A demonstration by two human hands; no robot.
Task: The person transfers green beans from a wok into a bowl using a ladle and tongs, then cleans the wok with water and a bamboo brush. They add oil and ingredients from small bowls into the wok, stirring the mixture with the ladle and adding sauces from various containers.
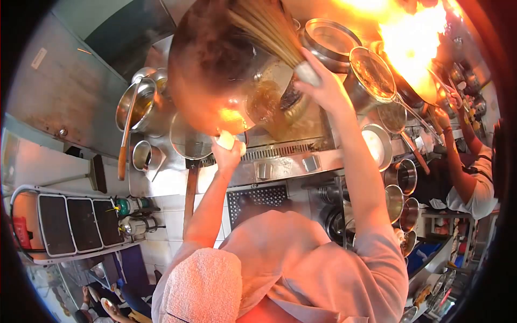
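Observation:
My left hand (pixel 228 153) is closed around the near rim or handle of a large dark wok (pixel 196 81), with a folded white cloth (pixel 225 140) between. The wok is tipped steeply on its side, and steam hangs about it. In my right hand (pixel 326 91) is a bamboo wok brush (pixel 269 29), gripped by its white-wrapped end, bristles pointing up and left over the wok. Brownish liquid (pixel 265 105) splashes below the brush, beside the wok's lower right edge. Under my left forearm, a wooden-handled strainer (pixel 191 134) lies near the stove's front edge.
A tall flame (pixel 414 48) rises at the upper right, where another person (pixel 474 177) works. Between us stand a pot with a mesh strainer (pixel 371 74) and a lidded pot (pixel 332 43). At left are a pot (pixel 134 107) with a ladle (pixel 128 129) and a steel jug (pixel 146 156).

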